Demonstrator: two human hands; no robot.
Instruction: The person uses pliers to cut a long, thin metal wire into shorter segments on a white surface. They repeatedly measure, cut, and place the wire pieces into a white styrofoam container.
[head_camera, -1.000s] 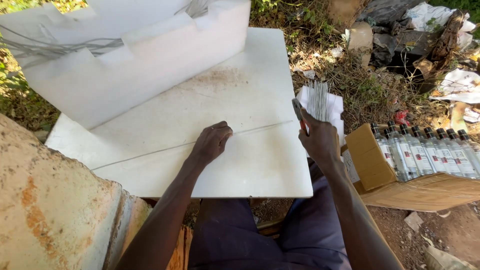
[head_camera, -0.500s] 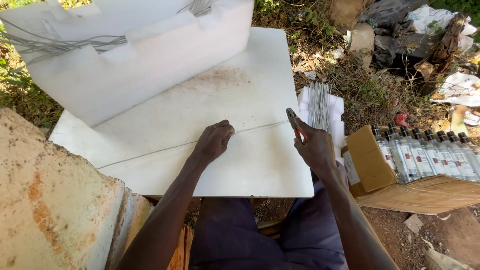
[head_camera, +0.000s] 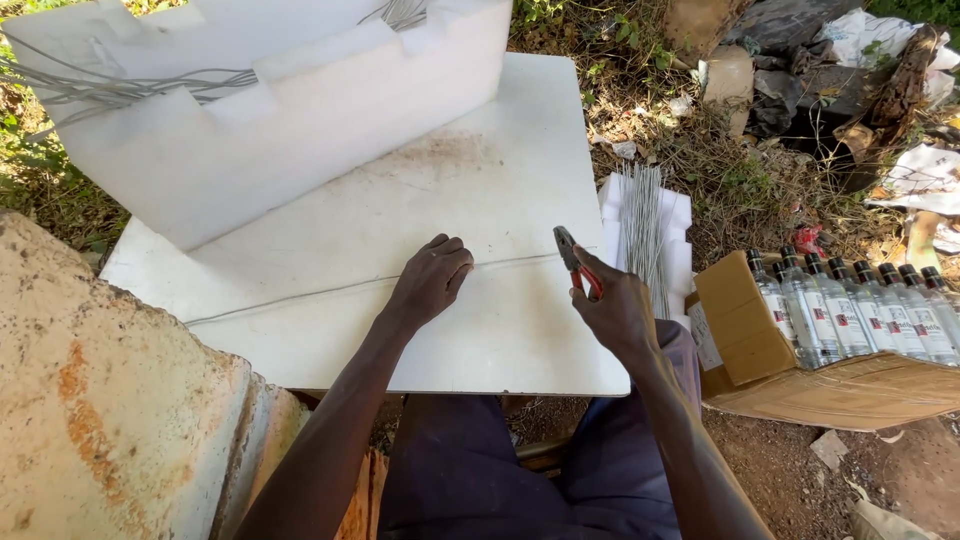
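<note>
Thin grey metal wire (head_camera: 330, 291) is lying stretched across the flat white square board (head_camera: 500, 180), its long axis running from the lower left of the frame, just beside the weathered orange-stained concrete block (head_camera: 90, 400), slightly upward toward the centre right. At upper left, a chunky white foam packing block (head_camera: 290, 140) is sitting on the board's far side with loose coils of grey wire (head_camera: 90, 90) draped over it, apparently the supply strand. Moving rightward, the left hand (head_camera: 432, 283) is pressing palm-down on the wire with fingers curled, seemingly pinning it flat and straight against the board. Just right of it, the right hand (head_camera: 618, 308) is gripping red-handled steel pliers (head_camera: 577, 262), fist wrapped round the handles, and the jaws are pointing up and left, meeting the wire's right end near the board's edge; whether they are biting it I cannot tell. Farther right, a bundle of straight cut wire lengths (head_camera: 643, 225) is resting on a white foam slab (head_camera: 680, 250) on the ground, pointing away from the person. At far right, an open brown cardboard box (head_camera: 760, 350) is holding a row of clear glass bottles (head_camera: 850, 310).
</note>
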